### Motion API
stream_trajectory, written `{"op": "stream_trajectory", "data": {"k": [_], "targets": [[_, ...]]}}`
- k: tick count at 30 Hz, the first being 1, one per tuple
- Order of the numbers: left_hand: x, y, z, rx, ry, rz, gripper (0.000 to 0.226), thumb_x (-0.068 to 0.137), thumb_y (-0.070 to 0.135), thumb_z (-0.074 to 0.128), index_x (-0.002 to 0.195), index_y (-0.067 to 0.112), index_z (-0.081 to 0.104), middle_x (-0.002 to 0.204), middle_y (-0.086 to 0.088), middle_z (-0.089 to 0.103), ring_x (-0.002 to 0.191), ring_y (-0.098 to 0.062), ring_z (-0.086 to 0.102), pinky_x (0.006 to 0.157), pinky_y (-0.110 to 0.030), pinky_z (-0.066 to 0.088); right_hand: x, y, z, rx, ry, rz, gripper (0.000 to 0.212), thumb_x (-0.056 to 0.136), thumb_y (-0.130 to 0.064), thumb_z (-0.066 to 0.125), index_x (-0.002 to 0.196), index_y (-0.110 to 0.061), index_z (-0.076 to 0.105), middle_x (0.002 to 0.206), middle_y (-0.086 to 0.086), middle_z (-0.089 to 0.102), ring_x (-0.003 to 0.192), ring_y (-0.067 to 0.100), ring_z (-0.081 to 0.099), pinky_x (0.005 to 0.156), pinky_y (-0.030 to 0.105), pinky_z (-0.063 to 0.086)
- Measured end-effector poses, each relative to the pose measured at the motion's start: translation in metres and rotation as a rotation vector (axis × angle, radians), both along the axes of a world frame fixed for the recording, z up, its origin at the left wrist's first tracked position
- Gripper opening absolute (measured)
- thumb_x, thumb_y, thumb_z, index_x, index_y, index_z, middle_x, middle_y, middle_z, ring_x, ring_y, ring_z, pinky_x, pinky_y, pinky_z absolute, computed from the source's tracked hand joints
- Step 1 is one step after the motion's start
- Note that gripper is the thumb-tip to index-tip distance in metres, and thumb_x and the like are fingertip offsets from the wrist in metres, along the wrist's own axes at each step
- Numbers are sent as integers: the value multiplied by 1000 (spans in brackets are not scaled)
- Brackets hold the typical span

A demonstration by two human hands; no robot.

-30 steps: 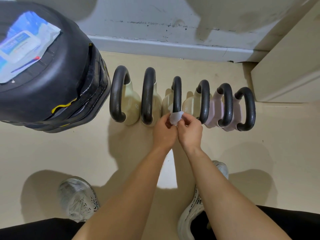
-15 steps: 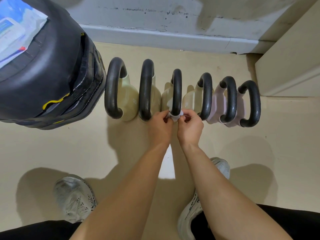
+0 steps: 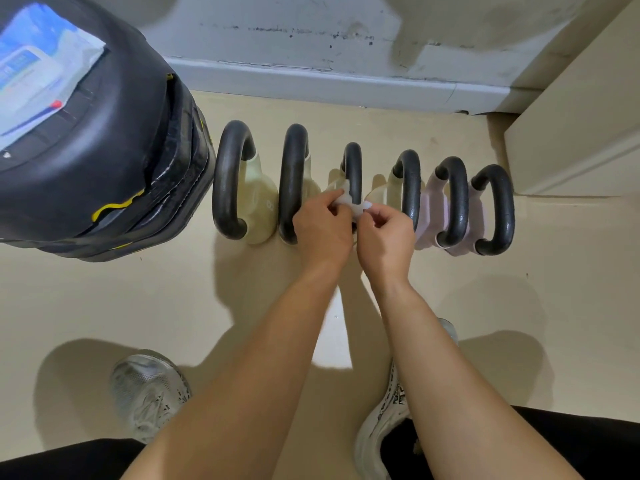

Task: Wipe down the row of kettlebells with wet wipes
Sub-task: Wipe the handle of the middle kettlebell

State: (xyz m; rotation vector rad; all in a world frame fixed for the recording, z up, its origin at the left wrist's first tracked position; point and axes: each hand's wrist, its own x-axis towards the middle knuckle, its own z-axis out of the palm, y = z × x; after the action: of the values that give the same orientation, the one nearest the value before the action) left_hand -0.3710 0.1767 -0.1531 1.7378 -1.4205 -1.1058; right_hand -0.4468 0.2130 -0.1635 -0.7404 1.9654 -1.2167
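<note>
Both the left hand (image 3: 322,226) and right hand (image 3: 384,237) pinch a wet wipe (image 3: 349,204) looped around the third kettlebell's handle (image 3: 353,171), at twelve o'clock from the wrists. The wiping step is likely in hand. Next calls for sliding the wipe along the handle, then on toward three o'clock.

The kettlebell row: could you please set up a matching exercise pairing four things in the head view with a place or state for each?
Things:
1. wet wipe
2. wipes pack
3. leftmost kettlebell
4. rightmost kettlebell

Descriptions:
A. lilac body, nearest the cabinet
B. lies on the black stack
C. wrapped around the third handle
D. cream body, beside the black stack

Pairs: 1-C, 2-B, 3-D, 4-A
</note>
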Motion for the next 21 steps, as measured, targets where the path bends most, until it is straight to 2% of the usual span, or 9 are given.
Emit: {"op": "stream_trajectory", "data": {"k": [3,6,8,10,14,16,17,19,21], "targets": [[-7,-10,11,-27,38,-27,18,95,22,62,106,20,76,97,5,75,86,-7,66,82,-18,52,-8,-7,9,-12,-21,70,41,94,-12,53,54,-17,47,45,-13,37,50,7,32,52,26,29],[-8,-12,10,-66,-47,-26,16,96,28,60,99,17,72,97,2,68,90,-14,64,85,-32,54,-14,-12,10,3,-13,78,35,96,-31,64,62,-24,64,52,-16,56,54,1,52,60,16,40],[-8,-8,9,-71,-56,-27,13,96,25,61,99,17,70,93,4,67,89,-15,65,81,-30,53,-17,-17,5,13,-4,53,23,94,-31,68,76,-17,71,62,-12,63,63,3,60,67,18,46],[-7,-4,5,-76,-27,-2,9,95,25,63,97,18,68,88,5,70,85,-12,67,78,-29,56,-15,-21,4,26,14,12,17,94,-25,68,82,-13,70,63,-11,61,63,5,59,67,21,47],[-4,2,-2,-90,54,67,7,91,14,67,94,20,67,87,7,71,84,-8,70,77,-22,57,-6,-23,7,-29,14,-67,5,95,-15,66,91,-17,68,78,-12,67,71,-2,65,69,16,51],[-5,5,-1,-127,50,40,12,89,8,68,92,20,71,82,14,67,81,-6,67,76,-15,52,-2,-19,5,-63,-16,-101,11,96,-15,64,106,-15,70,94,-11,71,74,-11,65,75,15,53],[-6,6,0,-157,38,19,13,88,7,69,90,20,73,79,17,65,80,-5,66,76,-15,51,-1,-18,2,-63,-36,-99,15,97,-16,64,110,-15,70,97,-11,72,74,-9,64,77,17,55],[-8,6,3,-214,27,-22,15,87,5,68,89,18,75,79,19,63,79,-6,65,77,-19,52,-2,-15,0,-70,-122,-74,11,99,-20,64,95,-16,73,72,-16,67,61,0,57,66,24,52],[-9,3,6,-233,25,-58,18,89,4,65,95,18,75,83,17,64,81,-8,65,78,-21,53,-2,-15,0,-72,-233,-103,19,98,-20,67,82,-11,73,50,-17,56,52,4,49,56,24,44]]}}
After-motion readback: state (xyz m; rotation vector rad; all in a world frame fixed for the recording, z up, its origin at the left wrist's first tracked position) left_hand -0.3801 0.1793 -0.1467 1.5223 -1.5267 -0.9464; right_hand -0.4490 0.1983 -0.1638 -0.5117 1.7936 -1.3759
